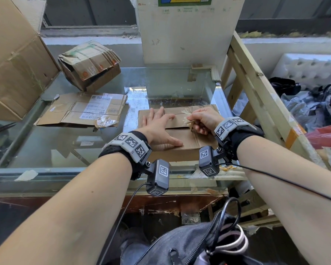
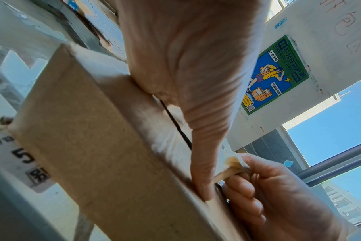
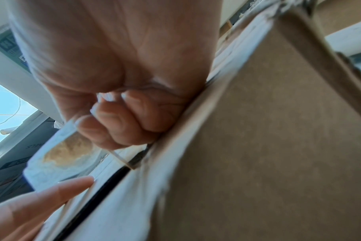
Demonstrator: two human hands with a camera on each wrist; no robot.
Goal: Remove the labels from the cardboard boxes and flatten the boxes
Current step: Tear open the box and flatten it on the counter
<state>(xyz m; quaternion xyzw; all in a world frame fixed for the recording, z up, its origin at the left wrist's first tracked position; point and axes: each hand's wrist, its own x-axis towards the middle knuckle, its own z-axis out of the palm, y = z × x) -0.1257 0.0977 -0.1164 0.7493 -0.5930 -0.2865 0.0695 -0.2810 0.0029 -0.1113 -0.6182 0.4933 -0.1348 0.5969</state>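
Observation:
A closed brown cardboard box (image 1: 182, 138) lies on the glass table in front of me. My left hand (image 1: 159, 125) lies flat on its top with straight, spread fingers, pressing it down; its thumb (image 2: 202, 163) rests along the flap seam. My right hand (image 1: 201, 121) sits at the box's right side and pinches a crumpled strip of peeled tape (image 1: 187, 119) with curled fingers. The same tape strip (image 2: 231, 166) shows in the left wrist view beside the box (image 2: 105, 146), and as a blurred piece (image 3: 58, 146) by the curled fingers (image 3: 122, 124) against the box (image 3: 268, 146).
A flattened box with white labels (image 1: 84, 109) lies to the left, a wad of tape (image 1: 105, 121) on its corner. A crushed box (image 1: 90, 64) sits behind it, a large carton (image 1: 13, 54) far left. A wooden frame (image 1: 256, 83) stands right, a white board (image 1: 187, 31) behind.

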